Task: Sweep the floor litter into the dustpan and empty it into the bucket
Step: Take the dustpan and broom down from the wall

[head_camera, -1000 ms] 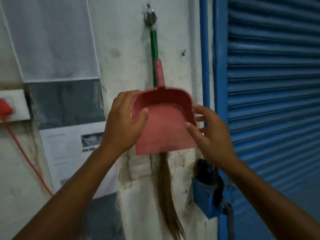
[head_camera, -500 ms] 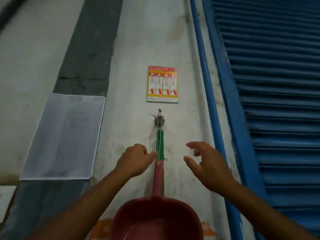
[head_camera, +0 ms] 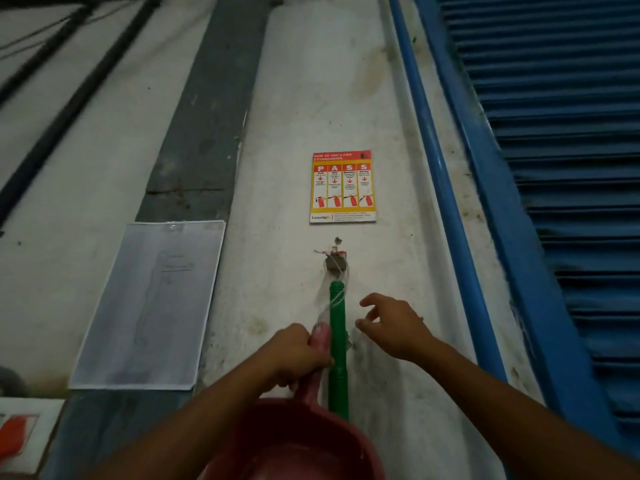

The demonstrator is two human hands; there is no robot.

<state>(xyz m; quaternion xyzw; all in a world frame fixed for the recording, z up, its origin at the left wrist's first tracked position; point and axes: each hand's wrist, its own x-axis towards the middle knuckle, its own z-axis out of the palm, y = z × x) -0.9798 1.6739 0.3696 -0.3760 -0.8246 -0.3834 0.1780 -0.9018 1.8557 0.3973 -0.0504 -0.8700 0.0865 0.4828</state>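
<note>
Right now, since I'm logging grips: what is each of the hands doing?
Left hand: closed around the handle of the red plastic dustpan.
Right hand: open, holding nothing, beside the green broom handle.

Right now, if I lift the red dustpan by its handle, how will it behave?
Probably light and stiff: the dustpan looks like moulded plastic, and your left hand alone grips its handle. It may snag, since string runs from the nail towards that handle.
</note>
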